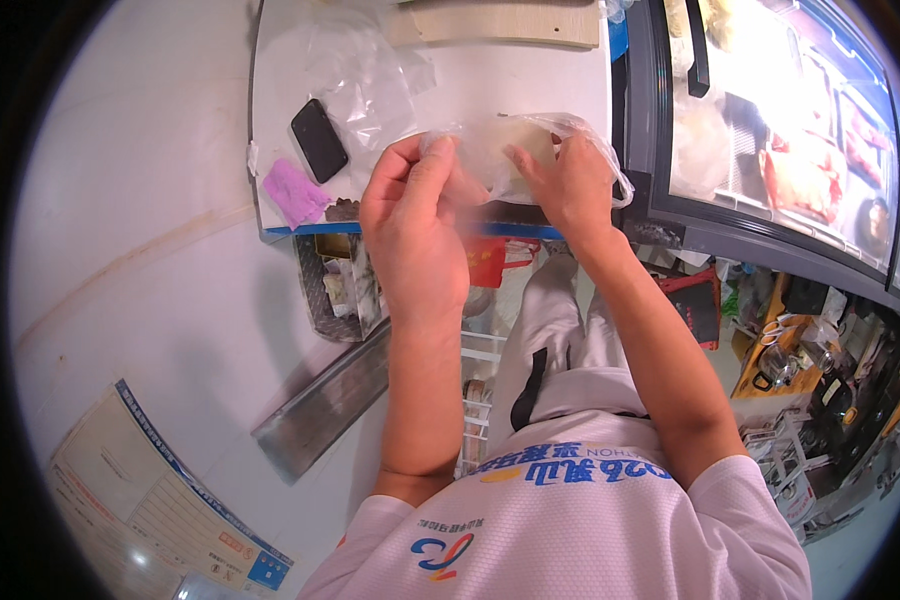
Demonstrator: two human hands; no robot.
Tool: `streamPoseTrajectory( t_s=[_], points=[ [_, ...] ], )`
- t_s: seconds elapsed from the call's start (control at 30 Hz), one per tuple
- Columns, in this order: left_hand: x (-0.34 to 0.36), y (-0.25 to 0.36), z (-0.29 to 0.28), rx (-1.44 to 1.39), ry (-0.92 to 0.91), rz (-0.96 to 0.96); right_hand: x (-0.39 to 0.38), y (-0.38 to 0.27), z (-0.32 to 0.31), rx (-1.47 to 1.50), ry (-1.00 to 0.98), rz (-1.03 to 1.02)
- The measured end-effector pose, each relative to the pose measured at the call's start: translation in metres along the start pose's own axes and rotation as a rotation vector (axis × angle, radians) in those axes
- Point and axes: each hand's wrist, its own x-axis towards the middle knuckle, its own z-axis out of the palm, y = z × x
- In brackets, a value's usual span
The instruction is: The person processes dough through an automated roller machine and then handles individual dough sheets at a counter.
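A clear plastic bag stretches between my hands at the near edge of the white table; its left part is blurred. My left hand is closed, thumb pressed against the curled fingers, with the bag's film at its fingertips. My right hand is at the bag's right part, gripping it, with gathered film around its fingers and wrist side. A pale yellowish piece shows through the film by the right thumb; I cannot tell its kind.
On the white table lie a black phone, a purple cloth, loose clear plastic and a wooden board. A lit display case stands at the right. Below are a red container and cluttered shelves.
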Motion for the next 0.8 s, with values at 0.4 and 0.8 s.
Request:
streamPoseTrajectory(
  t_s=[0.4,0.8],
  points=[
    [-0.006,0.015,0.001,0.009,-0.002,0.014,0.008,-0.002,-0.001,0.071,0.099,-0.016],
    [-0.022,0.039,-0.015,-0.058,-0.071,-0.087,-0.019,-0.039,-0.109,-0.186,0.309,-0.621]
  ],
)
